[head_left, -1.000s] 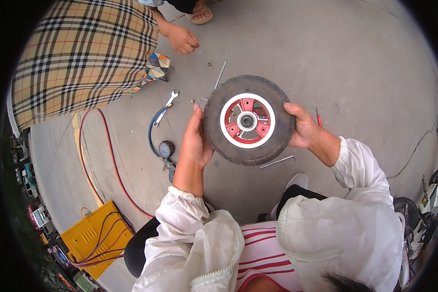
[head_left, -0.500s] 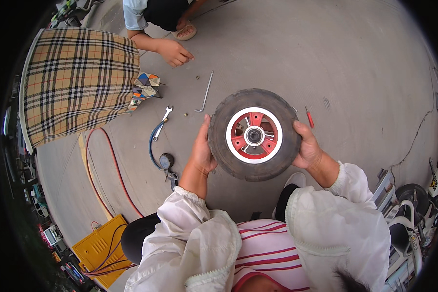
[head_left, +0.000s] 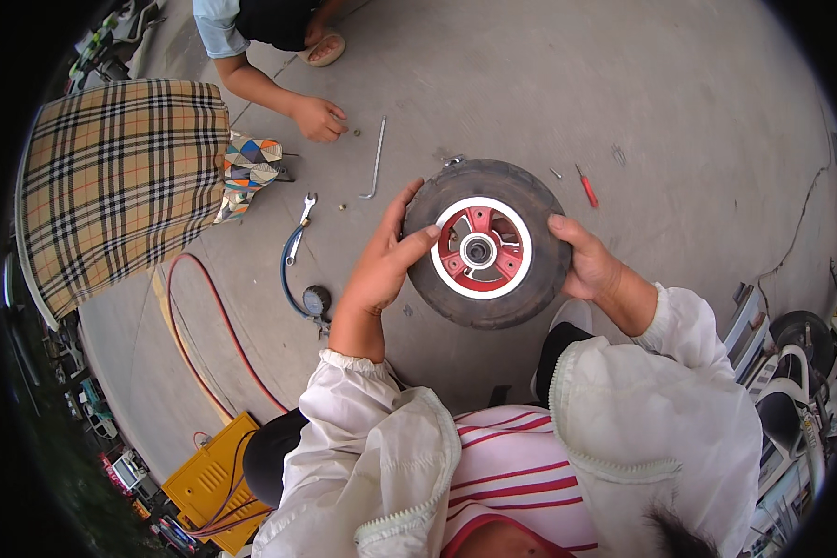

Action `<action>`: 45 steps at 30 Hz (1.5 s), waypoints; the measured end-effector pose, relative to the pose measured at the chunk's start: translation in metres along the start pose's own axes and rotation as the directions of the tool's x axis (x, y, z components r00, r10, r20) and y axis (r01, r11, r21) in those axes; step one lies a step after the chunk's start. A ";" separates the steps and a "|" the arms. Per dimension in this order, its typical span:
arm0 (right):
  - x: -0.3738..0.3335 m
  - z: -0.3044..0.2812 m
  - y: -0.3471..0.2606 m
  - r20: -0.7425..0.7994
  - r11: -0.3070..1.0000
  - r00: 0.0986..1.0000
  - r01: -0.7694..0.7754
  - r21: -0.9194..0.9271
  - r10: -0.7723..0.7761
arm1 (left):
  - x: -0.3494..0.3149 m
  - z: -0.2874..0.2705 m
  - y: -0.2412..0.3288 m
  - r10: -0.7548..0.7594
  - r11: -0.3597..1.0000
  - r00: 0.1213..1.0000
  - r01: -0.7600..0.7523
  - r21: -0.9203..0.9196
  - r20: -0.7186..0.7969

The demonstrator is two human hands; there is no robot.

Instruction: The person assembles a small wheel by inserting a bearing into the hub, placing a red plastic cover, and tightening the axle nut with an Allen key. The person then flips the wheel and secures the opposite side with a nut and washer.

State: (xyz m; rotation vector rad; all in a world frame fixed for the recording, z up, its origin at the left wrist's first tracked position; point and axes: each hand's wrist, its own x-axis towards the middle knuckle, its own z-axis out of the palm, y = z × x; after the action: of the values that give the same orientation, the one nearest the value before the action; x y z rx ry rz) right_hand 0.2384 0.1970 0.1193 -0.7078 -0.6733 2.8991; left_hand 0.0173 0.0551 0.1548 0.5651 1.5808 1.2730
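1. Stretching beneath everything, the grey ground (head_left: 697, 112) carries the scattered tools.
2. A tan checked cloth (head_left: 121, 186) covers much of the left side; a patch of geometric-patterned fabric (head_left: 251, 167) shows at its right end.
3. The white jacket (head_left: 660, 418) on the wearer fills the lower part of the view, open over a pink-striped top (head_left: 511, 474).
4. A yellow case (head_left: 209, 479) stands at lower left, dark cables across it, and a red hose (head_left: 223, 316) loops on the ground above it.
5. The wheel (head_left: 478, 249), black-tyred with a white rim and red three-spoked centre, is held up between both hands, its face toward the camera.
6. The left grip (head_left: 386, 265) is curled on the tyre's left edge, thumb over its face reaching the rim; the right grip (head_left: 592, 265) clasps the opposite edge, thumb on top.
7. A co-worker's hand (head_left: 318, 119) hangs at upper left.
8. A bent metal rod (head_left: 375, 158) lies between that hand and the wheel.
9. Left of the wheel, a spanner (head_left: 295, 244) lies beside a blue hose (head_left: 285, 279) leading to a round gauge (head_left: 316, 299).
10. A red-handled screwdriver (head_left: 590, 191) lies right of the wheel.
11. One small nut (head_left: 356, 132) sits just beside the co-worker's fingertips.
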 end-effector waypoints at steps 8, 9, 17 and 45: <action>0.005 -0.010 -0.016 0.020 0.999 0.999 0.037 0.013 -0.037 | 0.011 -0.010 -0.037 -0.152 0.551 0.911 0.400 -0.732 0.383; 0.007 -0.010 -0.018 0.037 0.998 0.998 0.058 0.031 -0.059 | 0.009 -0.007 -0.040 -0.122 0.514 0.913 0.393 -0.763 0.389; 0.019 -0.019 -0.038 0.038 0.991 0.990 0.136 -0.013 -0.136 | 0.019 0.021 -0.067 -0.048 0.385 0.899 0.419 -0.822 0.436; 0.018 0.088 -0.087 0.456 -0.457 0.554 0.148 -0.877 -0.696 | 0.048 0.010 -0.082 -0.063 0.543 0.981 0.188 -0.819 0.184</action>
State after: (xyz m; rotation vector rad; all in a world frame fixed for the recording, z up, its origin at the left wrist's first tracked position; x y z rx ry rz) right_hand 0.1804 0.2439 0.2196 -0.5937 -2.3750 0.6320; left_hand 0.0240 0.0715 0.0609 -0.0952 0.7041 1.6466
